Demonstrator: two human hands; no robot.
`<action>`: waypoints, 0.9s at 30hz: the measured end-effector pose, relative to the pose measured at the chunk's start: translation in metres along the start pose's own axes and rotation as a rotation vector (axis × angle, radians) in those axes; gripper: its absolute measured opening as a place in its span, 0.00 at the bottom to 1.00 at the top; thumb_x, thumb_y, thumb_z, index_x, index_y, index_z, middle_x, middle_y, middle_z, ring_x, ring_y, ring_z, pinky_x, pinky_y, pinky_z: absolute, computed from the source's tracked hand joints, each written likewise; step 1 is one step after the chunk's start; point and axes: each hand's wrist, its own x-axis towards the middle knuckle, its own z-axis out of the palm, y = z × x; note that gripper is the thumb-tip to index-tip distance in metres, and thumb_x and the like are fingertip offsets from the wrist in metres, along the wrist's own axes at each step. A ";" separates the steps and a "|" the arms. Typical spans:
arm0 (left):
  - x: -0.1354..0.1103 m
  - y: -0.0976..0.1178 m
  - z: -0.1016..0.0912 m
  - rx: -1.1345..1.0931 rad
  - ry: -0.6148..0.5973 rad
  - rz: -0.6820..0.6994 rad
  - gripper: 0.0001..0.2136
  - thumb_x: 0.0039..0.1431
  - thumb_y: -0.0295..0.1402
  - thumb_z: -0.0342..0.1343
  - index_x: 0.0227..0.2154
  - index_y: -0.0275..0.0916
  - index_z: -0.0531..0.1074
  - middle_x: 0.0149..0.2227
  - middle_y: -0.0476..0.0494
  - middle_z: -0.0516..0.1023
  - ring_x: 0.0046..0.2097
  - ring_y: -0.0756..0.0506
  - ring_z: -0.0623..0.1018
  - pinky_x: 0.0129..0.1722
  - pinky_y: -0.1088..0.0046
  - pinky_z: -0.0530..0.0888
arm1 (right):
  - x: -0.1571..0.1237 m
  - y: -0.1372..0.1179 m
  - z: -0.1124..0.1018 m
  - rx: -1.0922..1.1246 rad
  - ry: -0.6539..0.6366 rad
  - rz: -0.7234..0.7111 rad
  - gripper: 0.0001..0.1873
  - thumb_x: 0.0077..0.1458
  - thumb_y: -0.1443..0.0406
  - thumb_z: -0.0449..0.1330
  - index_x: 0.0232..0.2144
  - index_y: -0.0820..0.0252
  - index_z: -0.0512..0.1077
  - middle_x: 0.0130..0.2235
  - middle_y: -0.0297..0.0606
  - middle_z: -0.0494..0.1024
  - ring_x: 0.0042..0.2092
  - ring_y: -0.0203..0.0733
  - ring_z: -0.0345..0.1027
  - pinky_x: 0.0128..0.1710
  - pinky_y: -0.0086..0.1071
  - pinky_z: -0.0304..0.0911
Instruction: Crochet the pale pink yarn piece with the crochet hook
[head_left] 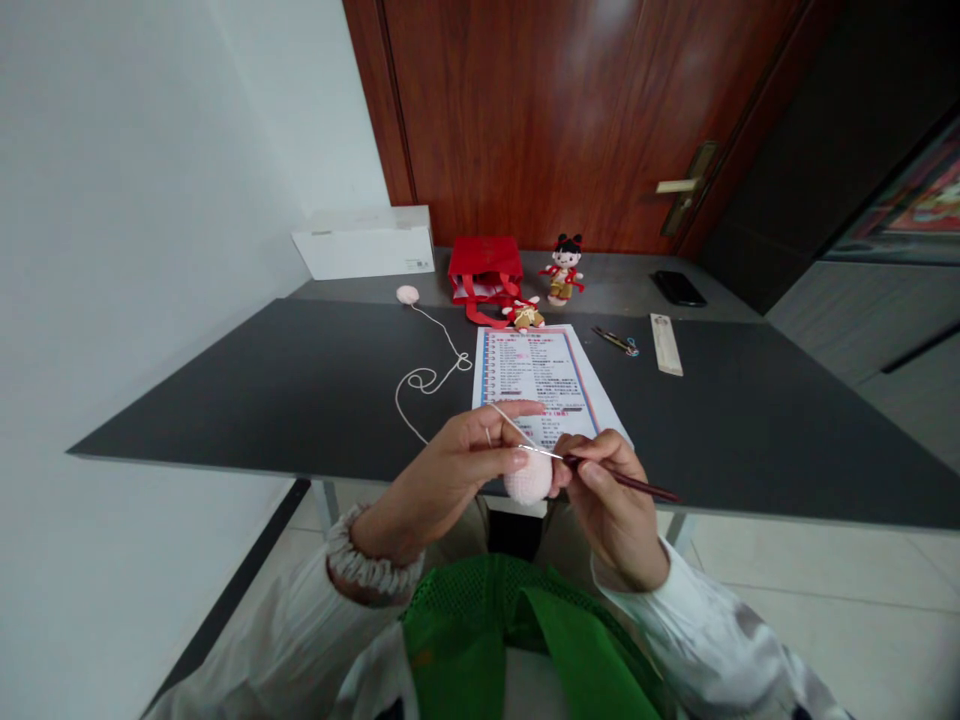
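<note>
Just off the table's front edge, my left hand (457, 465) pinches a rounded pale pink crocheted piece (529, 480) between thumb and fingers. Its index finger is stretched out, and a strand of pale yarn (510, 422) runs over it down to the piece. My right hand (611, 500) is closed round the dark handle of a crochet hook (637, 484). The hook's silver shaft lies across the top of the piece, its tip near my left thumb. Exactly how the tip sits in the stitches is too small to tell.
A printed pattern sheet (536, 370) lies ahead of my hands. Loose yarn (427, 382) trails left to a small pink ball (407, 295). Behind are a white box (367, 245), red bag (484, 262), standing doll (564, 272) and smaller crocheted figure (525, 313). Rightward lie scissors (616, 341), a white packet (666, 345) and a phone (679, 288).
</note>
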 end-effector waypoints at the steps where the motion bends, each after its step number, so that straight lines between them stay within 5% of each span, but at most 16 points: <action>1: 0.000 0.000 0.000 0.010 0.002 0.012 0.16 0.50 0.23 0.59 0.44 0.37 0.74 0.30 0.47 0.77 0.35 0.47 0.75 0.43 0.67 0.67 | 0.000 -0.001 -0.001 -0.044 -0.025 -0.054 0.03 0.56 0.68 0.60 0.34 0.54 0.72 0.28 0.32 0.75 0.31 0.37 0.69 0.31 0.32 0.64; 6: -0.001 0.003 0.004 -0.018 0.034 0.055 0.14 0.49 0.22 0.61 0.39 0.40 0.76 0.30 0.50 0.75 0.37 0.49 0.74 0.46 0.69 0.65 | 0.002 -0.013 -0.008 -0.330 -0.180 -0.307 0.12 0.56 0.73 0.59 0.39 0.54 0.74 0.34 0.38 0.76 0.35 0.42 0.70 0.35 0.39 0.64; 12: -0.001 0.003 0.005 -0.034 0.023 0.077 0.12 0.49 0.23 0.61 0.38 0.38 0.76 0.34 0.47 0.77 0.38 0.48 0.74 0.45 0.69 0.66 | 0.003 -0.024 -0.011 -0.475 -0.246 -0.371 0.17 0.54 0.76 0.58 0.43 0.54 0.73 0.35 0.39 0.76 0.36 0.43 0.69 0.34 0.41 0.63; 20: 0.000 0.004 0.008 0.005 0.063 0.114 0.20 0.48 0.23 0.62 0.46 0.39 0.72 0.28 0.52 0.74 0.34 0.50 0.74 0.40 0.72 0.67 | 0.005 -0.031 -0.008 -0.794 -0.323 -0.519 0.19 0.52 0.78 0.57 0.44 0.56 0.69 0.34 0.40 0.74 0.35 0.43 0.68 0.32 0.40 0.65; 23: 0.000 0.006 0.008 0.127 0.150 0.147 0.16 0.49 0.23 0.61 0.42 0.37 0.73 0.28 0.50 0.74 0.34 0.49 0.74 0.40 0.72 0.68 | 0.006 -0.031 -0.002 -0.967 -0.360 -0.578 0.21 0.52 0.79 0.56 0.46 0.58 0.66 0.36 0.42 0.74 0.37 0.43 0.68 0.33 0.39 0.66; 27: -0.003 0.008 0.006 0.223 0.203 0.165 0.09 0.50 0.24 0.59 0.36 0.35 0.74 0.27 0.50 0.74 0.32 0.50 0.73 0.38 0.72 0.68 | 0.005 -0.033 0.006 -0.997 -0.327 -0.487 0.16 0.53 0.79 0.56 0.41 0.59 0.67 0.34 0.41 0.73 0.35 0.41 0.67 0.33 0.36 0.65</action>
